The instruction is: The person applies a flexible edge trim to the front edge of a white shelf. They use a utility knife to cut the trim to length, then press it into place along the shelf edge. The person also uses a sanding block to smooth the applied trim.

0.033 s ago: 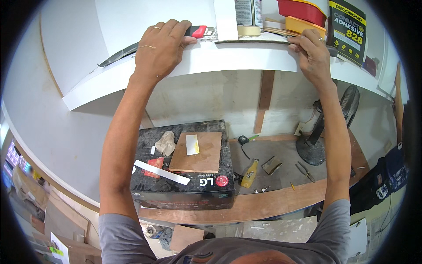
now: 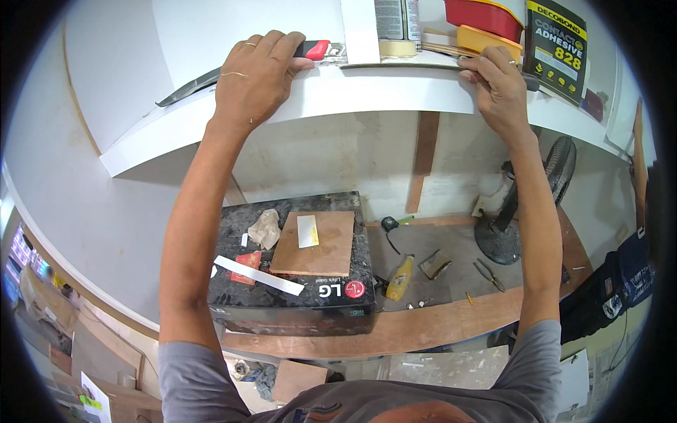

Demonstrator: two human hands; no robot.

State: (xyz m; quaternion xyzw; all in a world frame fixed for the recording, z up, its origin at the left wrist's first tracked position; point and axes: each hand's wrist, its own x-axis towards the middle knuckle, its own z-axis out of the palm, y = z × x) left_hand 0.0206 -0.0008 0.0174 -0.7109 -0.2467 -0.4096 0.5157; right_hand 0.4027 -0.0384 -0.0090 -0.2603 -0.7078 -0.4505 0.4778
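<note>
Closed around a black-and-red handle, my left hand sits over the front edge of a long white shelf, fingers together and thumb below; a dark, tapering strip extends from beside it toward the shelf's left end. Farther right, a long, thin dark bar runs along the same edge, its right part pinched between the thumb and fingers of my right hand; a rounded black end shows beyond my grip. Behind the bar stand a grey metal can with a cream roll before it, a red plastic tub above a yellow plastic tub, and, toward the shelf's right end, a black-and-yellow packet. Below, on a black cardboard carton, a narrow white strip lies slantwise toward the near left corner, a crumpled off-white wad nearer the far left corner, and a square brown board bearing a small white card by the right edge. On the grey-topped, wood-edged bench to the carton's right lie a yellow bottle and a pair of dark metal pliers, both nearer the front edge, with a black electric fan toward the far right corner.
</note>
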